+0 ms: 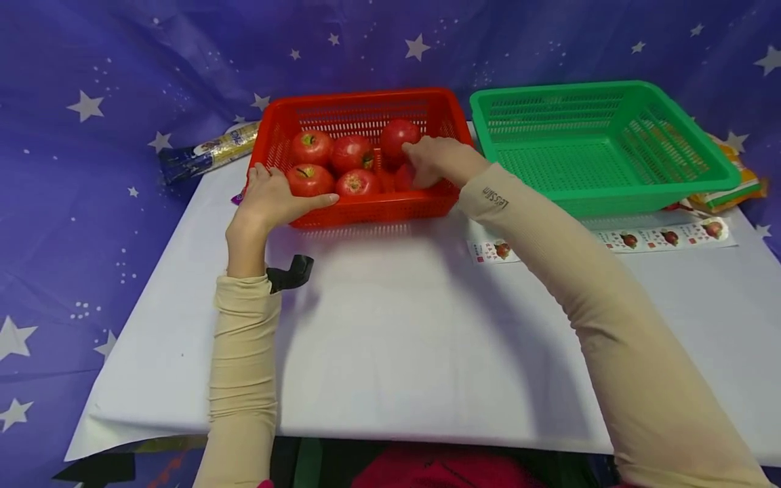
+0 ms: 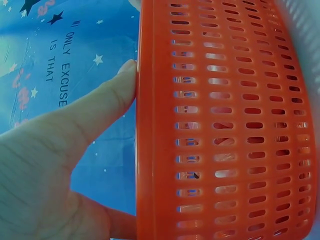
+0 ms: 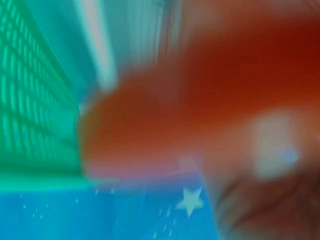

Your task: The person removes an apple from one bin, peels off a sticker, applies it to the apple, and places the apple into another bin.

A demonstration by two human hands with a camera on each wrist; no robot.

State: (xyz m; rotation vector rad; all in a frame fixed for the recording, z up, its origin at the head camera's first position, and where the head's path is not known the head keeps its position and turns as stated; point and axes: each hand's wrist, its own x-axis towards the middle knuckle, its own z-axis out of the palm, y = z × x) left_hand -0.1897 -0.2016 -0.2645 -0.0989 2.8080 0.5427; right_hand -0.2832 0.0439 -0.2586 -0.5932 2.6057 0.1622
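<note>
From my head camera, my left hand (image 1: 268, 198) grips the near left corner of the red basket (image 1: 366, 210), thumb lying along its front rim and the other fingers wrapped round the side. The basket sits on the white bench (image 1: 396, 325) and holds several red apples (image 1: 352, 153) packed close together. My right hand (image 1: 441, 161) reaches over the basket's right end, fingers curled down onto an apple (image 1: 404, 177) there; I take it as grasping that apple, though the fingers hide most of the fruit.

My left wrist camera adds what the head view cannot: my thumb (image 2: 107, 97) pressed flat against the outer rim of the basket's slotted wall (image 2: 235, 125), seen right up close.

My right wrist camera is heavily smeared; only a red blur (image 3: 215, 90) fills the middle, with green mesh (image 3: 30, 100) at the left, so it does not settle the grip.

Only the head view shows the green basket (image 1: 601, 146) standing just right of the red one, a strip of stickers (image 1: 659, 237) in front of it, and a wrapped packet (image 1: 204, 154) behind the left corner.
</note>
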